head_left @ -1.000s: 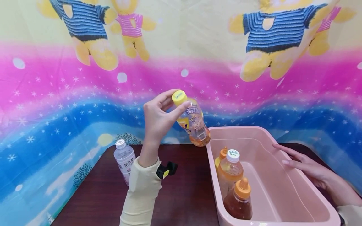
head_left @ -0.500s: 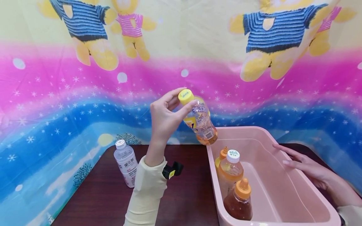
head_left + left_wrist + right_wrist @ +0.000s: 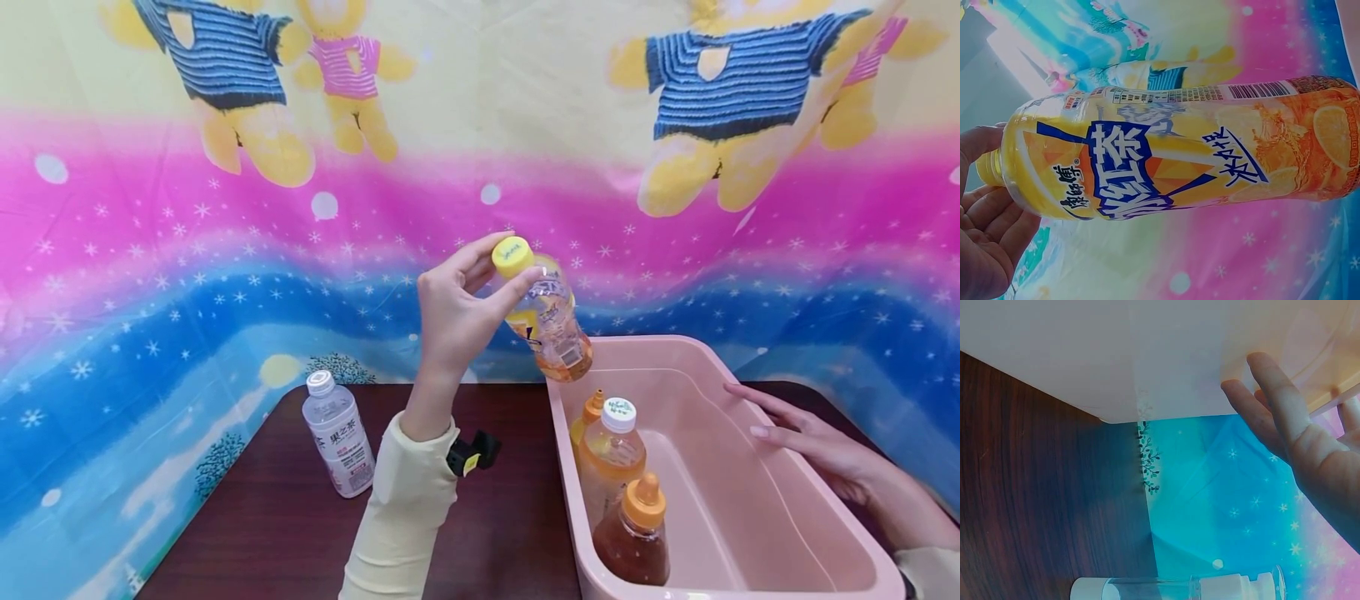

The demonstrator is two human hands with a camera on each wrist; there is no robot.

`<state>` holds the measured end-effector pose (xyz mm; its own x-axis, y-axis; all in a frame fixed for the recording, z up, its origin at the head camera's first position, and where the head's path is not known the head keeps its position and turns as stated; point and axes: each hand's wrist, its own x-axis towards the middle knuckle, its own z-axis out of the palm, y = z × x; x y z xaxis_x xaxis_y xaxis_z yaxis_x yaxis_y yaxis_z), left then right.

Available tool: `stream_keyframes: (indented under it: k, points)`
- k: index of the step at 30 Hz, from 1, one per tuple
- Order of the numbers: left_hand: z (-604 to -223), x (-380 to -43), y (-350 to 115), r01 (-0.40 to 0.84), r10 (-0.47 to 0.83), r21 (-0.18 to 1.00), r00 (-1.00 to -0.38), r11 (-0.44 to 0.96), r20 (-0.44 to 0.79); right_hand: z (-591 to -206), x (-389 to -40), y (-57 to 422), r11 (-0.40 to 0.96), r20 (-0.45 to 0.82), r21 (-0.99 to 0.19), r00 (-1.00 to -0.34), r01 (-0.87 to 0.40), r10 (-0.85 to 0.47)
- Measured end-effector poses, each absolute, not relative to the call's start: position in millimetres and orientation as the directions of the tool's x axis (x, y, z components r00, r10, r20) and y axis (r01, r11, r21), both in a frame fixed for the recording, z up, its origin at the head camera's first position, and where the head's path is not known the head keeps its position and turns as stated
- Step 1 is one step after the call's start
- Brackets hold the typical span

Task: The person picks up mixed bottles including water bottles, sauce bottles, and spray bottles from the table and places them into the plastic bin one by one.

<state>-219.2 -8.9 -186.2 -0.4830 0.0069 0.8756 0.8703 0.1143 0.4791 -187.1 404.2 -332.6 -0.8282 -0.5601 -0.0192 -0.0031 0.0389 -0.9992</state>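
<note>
My left hand [image 3: 461, 308] pinches an iced tea bottle [image 3: 555, 321] at its neck, just below the yellow cap. The bottle hangs tilted in the air, its base overlapping the back left rim of the pink bin [image 3: 832, 533] in the head view. Close up, the left wrist view shows its yellow and orange label [image 3: 1141, 162] with lemon slices. On the bin's right side, my right hand [image 3: 832, 450] rests with index finger and thumb at the rim. Other fingers [image 3: 1279, 400] lie straight along the outer wall in the right wrist view.
Along the bin's left wall stand a white-capped bottle [image 3: 613, 458], an orange-capped bottle [image 3: 633, 550] of brown liquid and a nozzle-topped yellow bottle [image 3: 577, 429]. A white-labelled bottle [image 3: 341, 442] stands left on the dark table [image 3: 247, 517]. A patterned cloth [image 3: 480, 150] hangs behind.
My left hand has carried the iced tea bottle steadily to the right, to over the bin's rim. The forearm uncovers more of the white-labelled bottle. My right hand has stayed put.
</note>
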Motion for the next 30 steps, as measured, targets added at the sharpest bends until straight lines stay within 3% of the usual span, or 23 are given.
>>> stream_keyframes:
  k: [10, 30]
  points:
    - [-187.1, -223.8, -0.9, 0.890, 0.013, 0.447, -0.450, 0.093, 0.893, -332.2, -187.2, 404.8, 0.074, -0.043, -0.997, -0.841, 0.004, -0.540]
    - [-194.0, -233.8, 16.3, 0.877, 0.032, 0.470, -0.475, 0.100, 0.880, -333.1, -187.3, 404.5, 0.067, -0.016, -0.997, -0.840, -0.024, -0.542]
